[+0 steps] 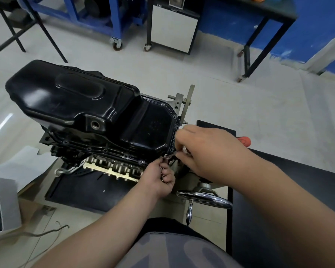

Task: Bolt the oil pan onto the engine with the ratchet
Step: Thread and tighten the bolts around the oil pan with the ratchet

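Now, right hand (207, 149) tight around the ratchet (170, 155), left hand (160, 180) around bolts (163, 177), beside the oil pan (75, 99).

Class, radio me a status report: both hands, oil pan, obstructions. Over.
Left hand grips loose bolts. Right hand pinches small metal piece at oil pan near corner. Pan sits on engine. No obstruction seen.

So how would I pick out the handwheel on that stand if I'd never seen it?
Find the big black oil pan, then come toward the person, past the right hand at its corner. Under that forearm sits the handwheel: the only shiny chrome ring there, with a small grip sticking off its rim.
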Demonstrator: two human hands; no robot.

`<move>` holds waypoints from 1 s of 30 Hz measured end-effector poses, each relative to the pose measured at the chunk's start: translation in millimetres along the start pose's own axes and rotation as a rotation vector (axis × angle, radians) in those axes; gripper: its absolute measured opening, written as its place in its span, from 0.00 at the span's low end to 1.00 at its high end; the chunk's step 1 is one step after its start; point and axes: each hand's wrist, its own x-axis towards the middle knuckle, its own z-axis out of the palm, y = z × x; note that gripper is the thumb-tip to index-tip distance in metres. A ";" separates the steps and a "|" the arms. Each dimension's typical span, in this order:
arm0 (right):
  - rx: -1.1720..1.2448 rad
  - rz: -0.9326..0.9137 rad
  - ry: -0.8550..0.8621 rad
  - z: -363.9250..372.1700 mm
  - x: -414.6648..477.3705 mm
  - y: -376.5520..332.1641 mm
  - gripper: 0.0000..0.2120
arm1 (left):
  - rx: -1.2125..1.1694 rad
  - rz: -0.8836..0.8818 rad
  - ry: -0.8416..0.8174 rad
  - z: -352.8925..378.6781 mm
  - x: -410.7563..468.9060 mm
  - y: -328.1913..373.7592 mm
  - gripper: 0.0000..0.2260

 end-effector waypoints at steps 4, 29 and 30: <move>0.046 -0.055 -0.001 -8.6 9.5 -2.2 0.10 | 0.023 -0.009 0.017 0.0 0.3 3.8 0.16; -0.168 -0.002 0.140 -0.9 35.9 -2.2 0.13 | 0.065 -0.011 0.017 -1.8 -8.0 4.0 0.13; -0.166 0.007 0.136 -1.7 36.8 -2.5 0.13 | 0.069 -0.011 0.015 -2.0 -7.9 4.5 0.13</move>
